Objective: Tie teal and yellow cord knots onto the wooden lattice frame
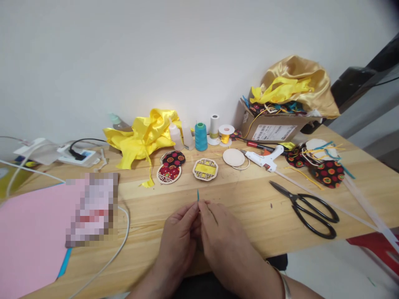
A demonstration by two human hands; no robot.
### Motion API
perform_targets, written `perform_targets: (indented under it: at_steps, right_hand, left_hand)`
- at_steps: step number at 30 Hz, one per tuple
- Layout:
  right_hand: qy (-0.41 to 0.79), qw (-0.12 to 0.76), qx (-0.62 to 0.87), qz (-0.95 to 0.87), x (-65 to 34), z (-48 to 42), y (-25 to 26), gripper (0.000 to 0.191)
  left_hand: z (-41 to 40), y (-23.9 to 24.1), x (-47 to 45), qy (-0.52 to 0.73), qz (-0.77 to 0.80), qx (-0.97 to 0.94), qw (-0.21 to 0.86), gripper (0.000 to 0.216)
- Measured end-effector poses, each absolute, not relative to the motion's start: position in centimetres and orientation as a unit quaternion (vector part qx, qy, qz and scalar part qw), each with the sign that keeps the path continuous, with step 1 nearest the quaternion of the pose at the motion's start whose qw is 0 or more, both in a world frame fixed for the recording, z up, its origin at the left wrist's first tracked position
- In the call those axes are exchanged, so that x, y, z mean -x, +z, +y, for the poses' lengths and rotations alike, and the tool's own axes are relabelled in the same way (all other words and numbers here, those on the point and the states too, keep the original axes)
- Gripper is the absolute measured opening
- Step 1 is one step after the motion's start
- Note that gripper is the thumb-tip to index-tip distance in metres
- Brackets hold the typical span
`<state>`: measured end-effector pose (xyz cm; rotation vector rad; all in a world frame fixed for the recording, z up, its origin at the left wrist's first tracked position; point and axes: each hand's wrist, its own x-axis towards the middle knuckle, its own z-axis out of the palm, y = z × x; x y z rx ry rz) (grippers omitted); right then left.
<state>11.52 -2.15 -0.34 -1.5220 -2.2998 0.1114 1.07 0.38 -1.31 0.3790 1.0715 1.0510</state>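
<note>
Currently, the step in hand appears to be fine fingertip work on the teal strand (198,195), whose tip projects upward between your left hand (177,236) and right hand (223,234). Both grips are narrow — thumb and finger pinched together at the base of the visible tip, with the two hands touching. The strand's lower part is hidden in your fingers; which hand bears the firmer hold cannot be told. The next move likely calls for a light, steady pinch and close alignment of the fingertips. Ahead of the hands, and apart from them, lies the fretwork wooden ornament with a yellow fabric centre (205,169); behind it stands the teal thread cone (201,139). Black-handled scissors (293,197) lie to the right — well clear of both hands.
</note>
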Motion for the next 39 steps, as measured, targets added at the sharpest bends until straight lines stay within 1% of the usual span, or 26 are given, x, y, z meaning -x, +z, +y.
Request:
perform_targets:
  at_steps: [3, 8, 10, 12, 15, 17, 19, 21, 23, 25, 28, 30, 32, 34, 37, 39]
  right_hand:
    - [0.052, 0.171, 0.536, -0.825, -11.7, -2.0, 0.1, 0.047]
    - [0.112, 0.196, 0.541, -0.81, -12.1, -1.7, 0.9, 0.036]
    - [0.134, 0.227, 0.538, -0.801, -12.6, -1.3, 1.2, 0.031]
    - [0.153, 0.285, 0.544, -0.774, -13.3, -0.7, 1.4, 0.025]
    - [0.202, 0.368, 0.562, -0.713, -14.5, 0.7, 1.3, 0.023]
    - [0.275, 0.391, 0.561, -0.676, -15.1, 1.6, 1.1, 0.021]
    - [0.389, 0.392, 0.539, -0.635, -15.3, 2.4, 0.9, 0.018]
    - [0.503, 0.379, 0.512, -0.584, -15.2, 2.7, 0.8, 0.018]
    - [0.574, 0.361, 0.493, -0.544, -15.0, 2.8, 0.7, 0.015]
    - [0.593, 0.356, 0.489, -0.532, -14.7, 2.8, 0.7, 0.01]
    - [0.594, 0.369, 0.478, -0.531, -14.6, 2.8, 0.6, 0.015]
    - [0.578, 0.393, 0.483, -0.528, -14.7, 2.9, 0.8, 0.016]
    - [0.571, 0.422, 0.486, -0.51, -15.0, 3.0, 1.1, 0.014]
    - [0.609, 0.437, 0.462, -0.474, -15.4, 3.1, 1.7, 0.012]
    - [0.687, 0.445, 0.378, -0.432, -16.2, 3.1, 2.6, 0.02]
    - [0.693, 0.473, 0.343, -0.422, -16.6, 3.1, 3.2, 0.021]
  left_hand:
    - [0.3, -1.1, -1.2, 0.477, 0.487, -0.174, 0.711, 0.011]
    - [0.4, -1.3, -1.1, 0.495, 0.472, -0.18, 0.707, 0.013]
    - [0.4, -1.4, -1.0, 0.498, 0.463, -0.183, 0.71, 0.014]
    - [0.4, -1.4, -0.9, 0.502, 0.463, -0.19, 0.705, 0.013]
    - [0.3, -1.3, -0.9, 0.502, 0.471, -0.208, 0.695, 0.017]
    - [0.2, -1.3, -1.0, 0.497, 0.469, -0.218, 0.697, 0.018]
    - [0.2, -1.2, -1.1, 0.49, 0.461, -0.227, 0.704, 0.017]
    - [0.1, -1.2, -1.2, 0.477, 0.451, -0.237, 0.716, 0.016]
    - [0.0, -1.2, -1.2, 0.461, 0.444, -0.243, 0.728, 0.015]
    - [-0.1, -1.3, -1.2, 0.449, 0.443, -0.253, 0.733, 0.014]
    - [-0.1, -1.5, -1.2, 0.436, 0.446, -0.277, 0.731, 0.015]
    - [-0.2, -1.6, -1.1, 0.426, 0.451, -0.293, 0.727, 0.017]
    - [-0.2, -1.6, -0.9, 0.419, 0.467, -0.317, 0.712, 0.018]
    - [-0.2, -1.4, -0.7, 0.409, 0.493, -0.372, 0.672, 0.017]
    - [-0.1, -0.7, -0.3, 0.395, 0.517, -0.488, 0.582, 0.017]
    - [0.1, -0.3, -0.1, 0.391, 0.523, -0.54, 0.531, 0.015]
